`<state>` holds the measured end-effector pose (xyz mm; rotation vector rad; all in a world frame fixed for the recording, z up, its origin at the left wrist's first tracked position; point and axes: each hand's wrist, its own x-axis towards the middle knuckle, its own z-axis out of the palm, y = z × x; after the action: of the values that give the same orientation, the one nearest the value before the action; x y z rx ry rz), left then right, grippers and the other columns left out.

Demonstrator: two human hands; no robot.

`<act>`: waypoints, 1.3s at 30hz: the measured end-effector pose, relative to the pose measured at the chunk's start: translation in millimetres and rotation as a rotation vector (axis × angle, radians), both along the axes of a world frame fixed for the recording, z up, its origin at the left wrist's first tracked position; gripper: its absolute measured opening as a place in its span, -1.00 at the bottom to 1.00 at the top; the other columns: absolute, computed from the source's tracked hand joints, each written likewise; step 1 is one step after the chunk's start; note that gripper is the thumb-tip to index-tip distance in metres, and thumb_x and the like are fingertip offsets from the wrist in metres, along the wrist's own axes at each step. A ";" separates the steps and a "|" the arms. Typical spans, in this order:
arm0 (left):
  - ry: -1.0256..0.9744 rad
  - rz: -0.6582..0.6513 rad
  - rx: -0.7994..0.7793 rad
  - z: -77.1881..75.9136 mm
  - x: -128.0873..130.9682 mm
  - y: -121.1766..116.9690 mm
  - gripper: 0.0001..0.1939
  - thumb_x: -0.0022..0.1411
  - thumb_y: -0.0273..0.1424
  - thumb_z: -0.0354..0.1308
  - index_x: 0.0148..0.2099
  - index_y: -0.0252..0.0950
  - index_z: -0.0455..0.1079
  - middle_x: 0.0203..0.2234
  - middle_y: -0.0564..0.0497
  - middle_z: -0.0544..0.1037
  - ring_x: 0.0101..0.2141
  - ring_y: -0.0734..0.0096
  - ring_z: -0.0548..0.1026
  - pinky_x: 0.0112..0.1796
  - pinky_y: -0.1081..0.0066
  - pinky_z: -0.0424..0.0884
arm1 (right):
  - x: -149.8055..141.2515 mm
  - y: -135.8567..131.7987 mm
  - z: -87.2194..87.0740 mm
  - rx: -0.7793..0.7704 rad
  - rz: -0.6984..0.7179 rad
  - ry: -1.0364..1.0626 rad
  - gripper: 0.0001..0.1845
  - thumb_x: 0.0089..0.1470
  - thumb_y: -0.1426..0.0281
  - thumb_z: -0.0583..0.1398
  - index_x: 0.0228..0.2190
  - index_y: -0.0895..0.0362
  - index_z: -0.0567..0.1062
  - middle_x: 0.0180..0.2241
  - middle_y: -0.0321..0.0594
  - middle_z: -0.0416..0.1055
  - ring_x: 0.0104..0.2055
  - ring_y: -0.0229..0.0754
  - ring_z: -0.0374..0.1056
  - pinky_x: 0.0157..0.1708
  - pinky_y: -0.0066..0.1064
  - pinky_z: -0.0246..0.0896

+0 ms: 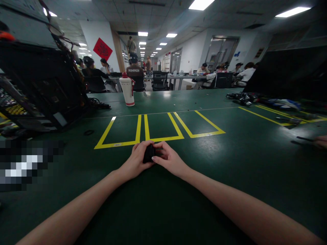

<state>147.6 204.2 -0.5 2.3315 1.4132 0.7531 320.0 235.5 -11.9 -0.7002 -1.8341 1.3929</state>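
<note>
Between my two hands is a small black object (148, 154), low on the green tabletop, just in front of the yellow tape outlines. Its kind I cannot make out, as fingers cover much of it. My left hand (138, 157) is wrapped round its left side, thumb toward me and fingers over the far side. From the right, my right hand (167, 157) closes on the object's other side with thumb and fingertips. Both forearms reach in from the lower corners of the view.
Yellow tape (163, 139) marks several bays on the green table (204, 170). A white bottle with a red lid (127, 89) stands behind them. At left are a black computer case (48, 85) and a black ring (89, 132). Cables (242, 98) lie right; another person's hand (321, 141) shows at the right edge.
</note>
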 end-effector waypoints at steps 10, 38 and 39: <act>0.005 0.004 -0.004 0.5 1.3 -0.2 -0.48 0.09 -0.40 0.07 0.07 -0.14 -0.07 -0.03 -0.04 0.22 0.00 0.15 0.20 -0.04 0.05 0.17 | -1.2 1.4 0.2 -0.008 -0.017 0.017 -0.73 0.01 0.40 0.12 -0.19 0.07 0.28 -0.13 -0.23 0.26 -0.03 -0.18 0.23 -0.03 -0.22 0.17; -0.059 0.025 0.011 -4.3 6.1 0.7 -0.48 0.06 -0.44 0.08 0.05 -0.14 -0.02 -0.05 -0.04 0.22 0.00 0.16 0.19 -0.01 0.04 0.13 | -1.4 -0.5 -1.1 0.023 -0.026 -0.009 -0.78 0.01 0.38 0.11 -0.23 0.06 0.27 -0.17 -0.25 0.24 -0.06 -0.17 0.23 -0.06 -0.20 0.22; -0.055 0.021 0.013 -4.3 5.9 0.7 -0.48 0.06 -0.44 0.08 0.05 -0.14 -0.02 -0.05 -0.04 0.22 0.00 0.17 0.19 -0.01 0.04 0.14 | -1.5 -0.4 -1.3 0.025 -0.029 -0.011 -0.77 0.01 0.38 0.11 -0.22 0.06 0.27 -0.16 -0.25 0.24 -0.06 -0.17 0.23 -0.06 -0.19 0.21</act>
<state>153.5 204.9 -4.7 2.2902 1.4156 0.8284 318.5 235.1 -13.2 -0.7200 -1.8400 1.3481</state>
